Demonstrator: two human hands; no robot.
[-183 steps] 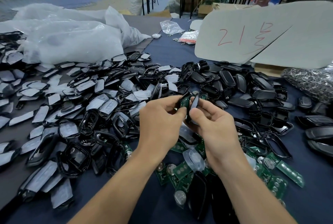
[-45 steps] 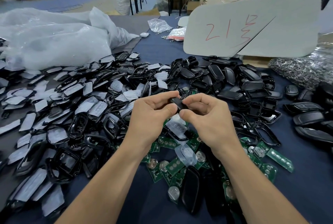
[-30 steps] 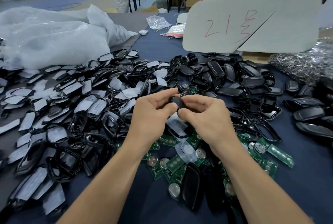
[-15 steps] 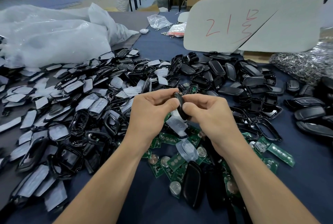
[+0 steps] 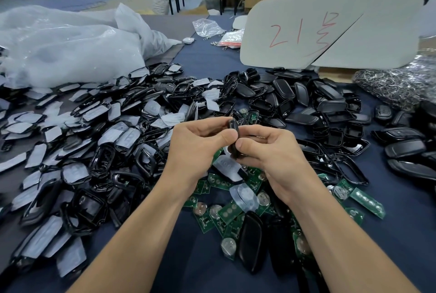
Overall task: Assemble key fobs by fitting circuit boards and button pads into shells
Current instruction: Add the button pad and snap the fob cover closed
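Observation:
A black key fob (image 5: 233,137) stands on edge between my two hands above the table's middle. My left hand (image 5: 198,144) pinches it from the left with thumb and fingers. My right hand (image 5: 266,153) grips its right side, thumb against the edge. Under my hands lie green circuit boards (image 5: 226,212) with coin cells and translucent button pads (image 5: 244,196). Black front frames with pads (image 5: 101,141) are heaped on the left. Black back shells (image 5: 304,104) are piled on the right. What is inside the held fob is hidden.
A closed black fob (image 5: 251,240) lies near the front edge between my forearms. White plastic bags (image 5: 70,49) sit at the back left. A grey board with red writing (image 5: 330,26) stands at the back right, a bag of metal rings (image 5: 396,82) beside it.
Six seconds ago I held a shell and a circuit board apart; now both hands squeeze one closed fob. Over the last second it turned from lying flat to standing on edge.

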